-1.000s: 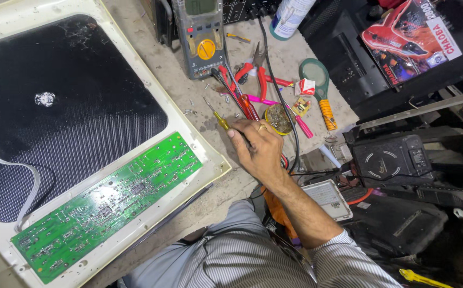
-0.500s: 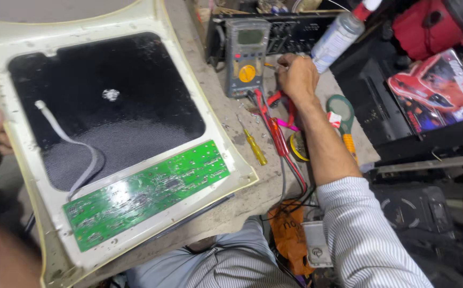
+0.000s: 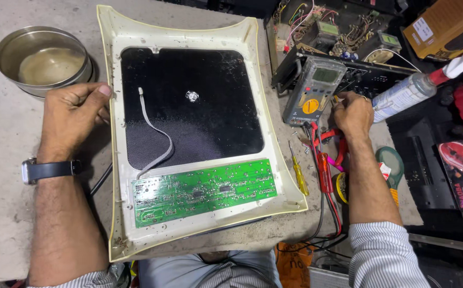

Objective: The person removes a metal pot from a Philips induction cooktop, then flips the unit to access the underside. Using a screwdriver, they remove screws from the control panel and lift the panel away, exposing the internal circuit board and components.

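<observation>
An upturned cream cooktop cover lies on the bench, with a black glass panel, a green circuit board along its near edge and a loose grey ribbon cable. My left hand grips the cover's left rim, thumb on top. My right hand rests with curled fingers against the lower right side of a grey multimeter with a yellow dial. What the fingers pinch there is hidden.
A steel bowl stands at the far left. Right of the cover lie a yellow screwdriver, red probe leads and a green-handled tool. A spray can and open electronics crowd the far right.
The view has shifted left and back. My right hand went from the tools near the bench edge up to the multimeter. My left hand came in and took the cover's left rim.
</observation>
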